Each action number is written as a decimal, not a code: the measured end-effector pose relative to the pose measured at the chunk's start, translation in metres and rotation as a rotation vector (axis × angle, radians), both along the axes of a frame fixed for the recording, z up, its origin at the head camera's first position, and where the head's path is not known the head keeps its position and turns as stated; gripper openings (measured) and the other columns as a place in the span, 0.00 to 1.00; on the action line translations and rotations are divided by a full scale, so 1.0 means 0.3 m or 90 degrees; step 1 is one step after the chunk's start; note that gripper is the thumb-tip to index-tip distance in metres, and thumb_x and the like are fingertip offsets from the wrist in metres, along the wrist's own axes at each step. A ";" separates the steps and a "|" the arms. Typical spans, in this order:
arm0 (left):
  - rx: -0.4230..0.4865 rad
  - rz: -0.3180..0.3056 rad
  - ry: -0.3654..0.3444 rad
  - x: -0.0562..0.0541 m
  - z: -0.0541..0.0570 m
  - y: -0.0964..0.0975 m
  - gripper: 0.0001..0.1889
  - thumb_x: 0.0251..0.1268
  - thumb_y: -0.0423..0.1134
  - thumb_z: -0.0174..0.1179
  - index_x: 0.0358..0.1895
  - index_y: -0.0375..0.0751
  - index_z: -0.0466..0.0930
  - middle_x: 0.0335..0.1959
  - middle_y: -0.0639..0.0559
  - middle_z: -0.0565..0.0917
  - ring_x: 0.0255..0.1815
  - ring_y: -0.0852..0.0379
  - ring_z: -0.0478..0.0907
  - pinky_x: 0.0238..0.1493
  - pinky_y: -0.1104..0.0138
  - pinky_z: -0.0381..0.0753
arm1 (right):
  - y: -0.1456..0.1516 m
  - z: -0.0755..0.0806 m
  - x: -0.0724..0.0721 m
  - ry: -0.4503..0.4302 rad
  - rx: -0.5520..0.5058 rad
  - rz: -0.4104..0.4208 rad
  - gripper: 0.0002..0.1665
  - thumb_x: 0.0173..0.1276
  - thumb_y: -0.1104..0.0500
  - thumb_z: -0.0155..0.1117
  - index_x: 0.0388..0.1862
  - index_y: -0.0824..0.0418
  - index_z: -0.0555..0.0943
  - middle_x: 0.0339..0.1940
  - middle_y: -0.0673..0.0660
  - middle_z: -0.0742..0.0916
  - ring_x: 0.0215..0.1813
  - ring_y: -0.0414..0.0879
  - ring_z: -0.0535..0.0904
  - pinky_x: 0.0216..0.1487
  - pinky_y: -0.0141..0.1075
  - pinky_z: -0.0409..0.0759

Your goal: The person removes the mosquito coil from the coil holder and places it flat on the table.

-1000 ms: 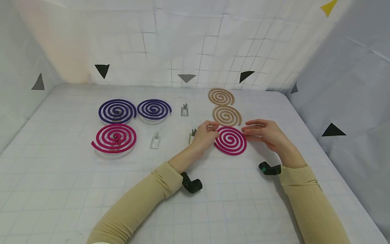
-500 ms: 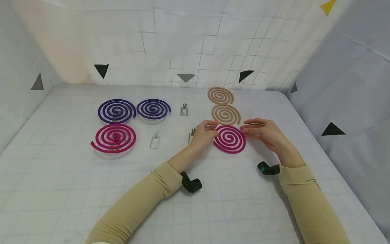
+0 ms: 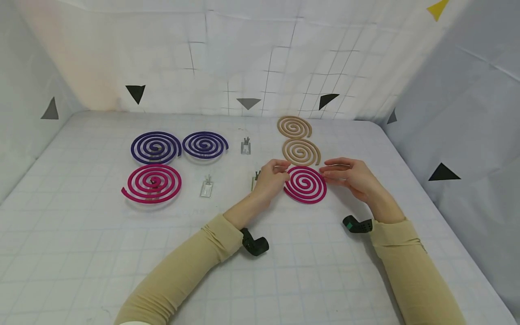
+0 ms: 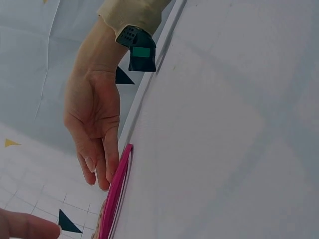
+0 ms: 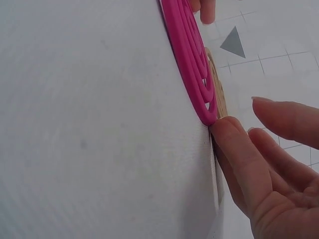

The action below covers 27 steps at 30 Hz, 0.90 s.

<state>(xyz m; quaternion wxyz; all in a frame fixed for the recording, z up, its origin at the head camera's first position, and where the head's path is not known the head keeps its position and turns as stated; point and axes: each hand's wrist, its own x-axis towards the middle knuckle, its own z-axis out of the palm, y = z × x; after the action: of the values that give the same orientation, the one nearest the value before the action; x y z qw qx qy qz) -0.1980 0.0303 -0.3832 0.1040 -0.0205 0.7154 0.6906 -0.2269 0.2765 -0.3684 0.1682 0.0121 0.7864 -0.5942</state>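
Observation:
A pink mosquito coil (image 3: 305,185) lies flat on the table between the two hands, just in front of two tan coils. The left hand (image 3: 269,181) is at its left edge, thumb and fingertips by the rim. On the opposite side, the right hand (image 3: 352,178) has its fingers extended and touches the rim. The right wrist view shows right fingertips against the end of the pink coil (image 5: 192,64). In the left wrist view, the coil (image 4: 115,199) appears edge-on below the right hand, and only one left finger (image 4: 32,225) shows.
Two tan coils (image 3: 301,152) touch in a column behind. At the left are two dark blue coils (image 3: 205,145) and another pink coil (image 3: 154,184), slightly raised. Small metal coil stands (image 3: 206,187) lie mid-table, one partly hidden by the left hand.
The pink coil between the hands has slid slightly away from the person, closer to the near tan coil. Both hands have shifted slightly with it.

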 end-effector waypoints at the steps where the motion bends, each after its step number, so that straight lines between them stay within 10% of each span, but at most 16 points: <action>1: 0.000 0.000 0.000 0.001 0.000 0.000 0.19 0.63 0.29 0.56 0.58 0.41 0.77 0.62 0.42 0.80 0.62 0.51 0.75 0.59 0.61 0.77 | 0.000 0.000 -0.001 0.001 -0.001 0.000 0.34 0.73 0.60 0.62 0.72 0.72 0.64 0.65 0.67 0.77 0.51 0.38 0.85 0.58 0.36 0.80; 27: 0.015 0.005 0.007 0.011 0.011 0.003 0.19 0.62 0.26 0.55 0.57 0.39 0.77 0.60 0.42 0.80 0.61 0.51 0.74 0.59 0.63 0.77 | 0.008 -0.008 -0.002 0.016 0.018 0.012 0.35 0.71 0.58 0.65 0.72 0.69 0.65 0.60 0.57 0.83 0.53 0.38 0.84 0.53 0.26 0.81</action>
<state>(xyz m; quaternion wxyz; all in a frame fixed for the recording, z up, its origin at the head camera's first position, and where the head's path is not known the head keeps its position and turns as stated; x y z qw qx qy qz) -0.1948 0.0312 -0.3800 0.0979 -0.0181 0.7079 0.6992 -0.2274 0.2788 -0.3709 0.1639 -0.0007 0.7971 -0.5812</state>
